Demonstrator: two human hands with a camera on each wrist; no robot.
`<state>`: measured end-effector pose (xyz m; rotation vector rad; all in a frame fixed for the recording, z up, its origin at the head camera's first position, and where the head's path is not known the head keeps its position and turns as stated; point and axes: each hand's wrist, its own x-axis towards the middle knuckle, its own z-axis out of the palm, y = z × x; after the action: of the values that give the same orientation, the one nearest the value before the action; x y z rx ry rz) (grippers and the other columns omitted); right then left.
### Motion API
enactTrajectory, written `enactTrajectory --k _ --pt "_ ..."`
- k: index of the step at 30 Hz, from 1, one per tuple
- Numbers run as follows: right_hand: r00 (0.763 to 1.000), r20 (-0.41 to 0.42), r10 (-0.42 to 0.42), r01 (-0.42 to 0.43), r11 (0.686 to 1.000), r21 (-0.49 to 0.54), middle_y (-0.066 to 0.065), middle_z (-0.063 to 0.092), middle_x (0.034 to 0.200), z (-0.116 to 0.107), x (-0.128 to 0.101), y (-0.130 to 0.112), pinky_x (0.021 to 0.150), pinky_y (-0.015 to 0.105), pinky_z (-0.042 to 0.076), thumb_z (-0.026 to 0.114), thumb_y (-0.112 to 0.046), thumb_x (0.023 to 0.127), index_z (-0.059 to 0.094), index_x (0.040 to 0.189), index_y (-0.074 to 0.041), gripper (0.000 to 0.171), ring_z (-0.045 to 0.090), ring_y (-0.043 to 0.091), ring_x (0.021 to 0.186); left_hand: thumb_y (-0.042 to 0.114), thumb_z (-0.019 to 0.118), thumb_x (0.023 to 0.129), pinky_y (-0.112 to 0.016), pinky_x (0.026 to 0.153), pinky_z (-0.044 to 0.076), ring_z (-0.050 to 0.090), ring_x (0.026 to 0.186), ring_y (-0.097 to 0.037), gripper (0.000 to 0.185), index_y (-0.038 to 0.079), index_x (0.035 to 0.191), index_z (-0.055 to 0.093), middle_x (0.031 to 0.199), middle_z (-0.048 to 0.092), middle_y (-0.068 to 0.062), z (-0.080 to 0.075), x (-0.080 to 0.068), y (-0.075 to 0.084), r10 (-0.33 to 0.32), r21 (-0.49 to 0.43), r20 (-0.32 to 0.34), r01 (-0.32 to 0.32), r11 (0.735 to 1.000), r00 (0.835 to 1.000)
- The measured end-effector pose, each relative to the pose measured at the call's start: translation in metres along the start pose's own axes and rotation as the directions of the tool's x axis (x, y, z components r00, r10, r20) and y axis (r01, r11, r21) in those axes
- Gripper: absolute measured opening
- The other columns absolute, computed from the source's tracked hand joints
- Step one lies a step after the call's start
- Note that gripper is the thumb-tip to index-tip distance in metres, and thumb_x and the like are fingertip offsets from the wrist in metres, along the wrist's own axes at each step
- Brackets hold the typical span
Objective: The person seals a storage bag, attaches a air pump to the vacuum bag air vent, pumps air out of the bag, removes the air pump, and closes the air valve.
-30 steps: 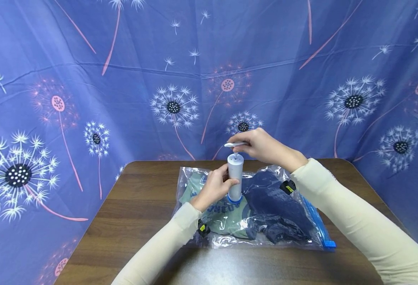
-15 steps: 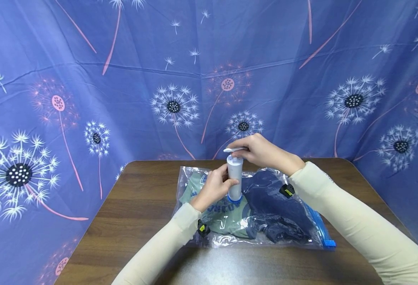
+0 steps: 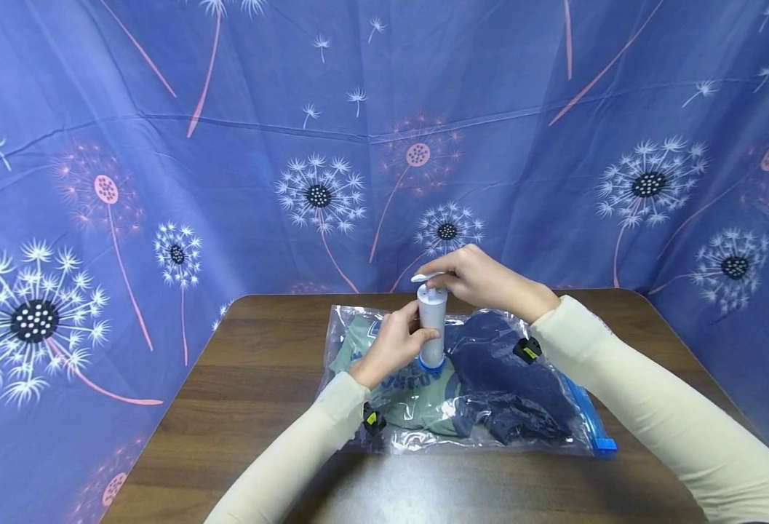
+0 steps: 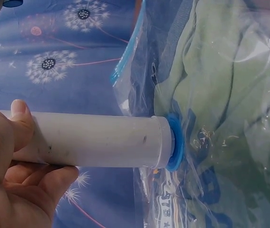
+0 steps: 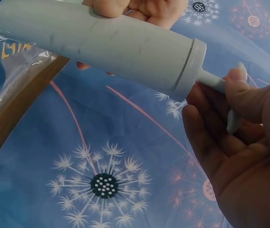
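Note:
A clear vacuum bag (image 3: 541,433) (image 4: 230,142) with a green garment (image 3: 417,397) and a dark blue garment (image 3: 515,386) lies on the brown table (image 3: 260,386). A white hand pump (image 3: 433,327) (image 4: 101,140) (image 5: 97,42) stands upright on the bag's blue valve (image 3: 431,364) (image 4: 174,142). My left hand (image 3: 393,346) (image 4: 11,175) grips the pump's barrel. My right hand (image 3: 482,280) (image 5: 239,142) grips the pump's handle (image 3: 423,277) (image 5: 232,121), which sits low, close to the barrel's top.
The bag's blue zip strip (image 3: 590,422) runs along its right edge. Blue cloth with dandelion prints (image 3: 319,145) hangs behind and beside the table. Bare tabletop (image 3: 489,487) shows in front of the bag and to its left.
My right hand has pushed the pump's handle down toward the barrel. My left hand and the bag have stayed in place.

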<state>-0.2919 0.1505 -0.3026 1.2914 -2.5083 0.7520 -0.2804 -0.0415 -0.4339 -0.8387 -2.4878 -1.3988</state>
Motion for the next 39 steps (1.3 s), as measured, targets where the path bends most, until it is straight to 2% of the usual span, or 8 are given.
enactTrajectory --k 5,9,12,18,21,26,32,39 --pt "0.999 -0.038 -0.005 0.004 1.000 -0.014 0.014 0.078 0.109 -0.011 0.002 -0.009 0.064 0.030 0.055 0.071 -0.004 0.095 0.076 0.117 -0.001 0.023 0.067 0.013 0.067 0.013 0.075 0.095 -0.029 0.090 0.060 0.073 0.111 -0.024 0.041 0.003 0.132 0.061 0.123 0.073 -0.016 0.000 0.000 0.000 0.005 -0.014 0.006 -0.005 1.000 1.000" --pt "0.995 -0.100 -0.022 0.021 1.000 -0.006 0.011 0.080 0.103 -0.026 0.007 -0.018 0.065 0.031 0.056 0.071 -0.004 0.095 0.076 0.118 -0.002 0.023 0.076 0.017 0.078 0.013 0.075 0.095 -0.029 0.089 0.060 0.074 0.110 -0.023 0.041 0.003 0.132 0.061 0.122 0.073 -0.016 0.000 -0.002 0.002 -0.006 -0.006 0.007 0.006 1.000 1.000" --pt "0.987 -0.153 -0.049 0.046 0.999 -0.020 0.010 0.080 0.100 -0.038 0.012 -0.025 0.064 0.029 0.056 0.071 -0.004 0.096 0.077 0.118 -0.004 0.023 0.074 0.014 0.077 0.012 0.075 0.095 -0.029 0.090 0.060 0.073 0.111 -0.024 0.041 0.003 0.132 0.061 0.124 0.073 -0.016 0.000 -0.002 0.002 -0.016 -0.006 0.008 0.016 1.000 1.000" --pt "0.949 -0.293 -0.120 0.100 0.992 -0.082 0.008 0.080 0.103 -0.059 0.021 -0.039 0.061 0.021 0.046 0.070 -0.004 0.097 0.078 0.117 -0.005 0.022 0.063 0.011 0.066 0.011 0.074 0.095 -0.030 0.092 0.059 0.072 0.114 -0.026 0.041 0.002 0.133 0.060 0.126 0.072 -0.018 0.001 -0.002 0.002 -0.031 -0.023 0.008 0.032 0.999 0.999" --pt "0.933 -0.334 -0.131 0.103 0.990 -0.101 0.008 0.080 0.102 -0.062 0.024 -0.042 0.061 0.020 0.045 0.071 -0.006 0.096 0.078 0.116 -0.006 0.021 0.059 0.012 0.064 0.010 0.074 0.095 -0.030 0.092 0.060 0.072 0.114 -0.026 0.041 0.002 0.133 0.060 0.126 0.072 -0.018 0.002 -0.002 0.002 -0.033 -0.024 0.006 0.034 0.999 0.999" --pt "0.953 -0.289 -0.086 0.066 0.995 -0.080 0.008 0.080 0.098 -0.054 0.022 -0.038 0.059 0.022 0.047 0.073 -0.006 0.095 0.079 0.113 -0.005 0.019 0.060 0.011 0.063 0.012 0.074 0.095 -0.030 0.090 0.060 0.073 0.112 -0.025 0.040 0.003 0.132 0.061 0.124 0.073 -0.017 0.001 -0.002 0.002 -0.023 -0.009 0.006 0.023 1.000 1.000" --pt "0.985 -0.170 0.005 -0.014 0.999 -0.049 0.010 0.079 0.096 -0.033 0.016 -0.029 0.066 0.032 0.059 0.073 -0.006 0.095 0.076 0.110 -0.003 0.015 0.074 0.016 0.077 0.013 0.074 0.096 -0.030 0.090 0.060 0.073 0.112 -0.024 0.042 0.003 0.134 0.060 0.125 0.072 -0.016 0.001 -0.001 0.002 -0.015 -0.006 0.011 0.015 1.000 1.000" --pt "0.994 -0.051 0.095 -0.096 0.995 -0.023 0.012 0.079 0.101 -0.013 0.008 -0.020 0.077 0.039 0.063 0.074 -0.005 0.094 0.077 0.107 -0.002 0.014 0.077 0.024 0.090 0.012 0.075 0.095 -0.030 0.090 0.060 0.073 0.111 -0.024 0.044 0.003 0.135 0.060 0.124 0.073 -0.016 0.001 -0.002 0.002 -0.018 -0.017 0.007 0.018 1.000 1.000"
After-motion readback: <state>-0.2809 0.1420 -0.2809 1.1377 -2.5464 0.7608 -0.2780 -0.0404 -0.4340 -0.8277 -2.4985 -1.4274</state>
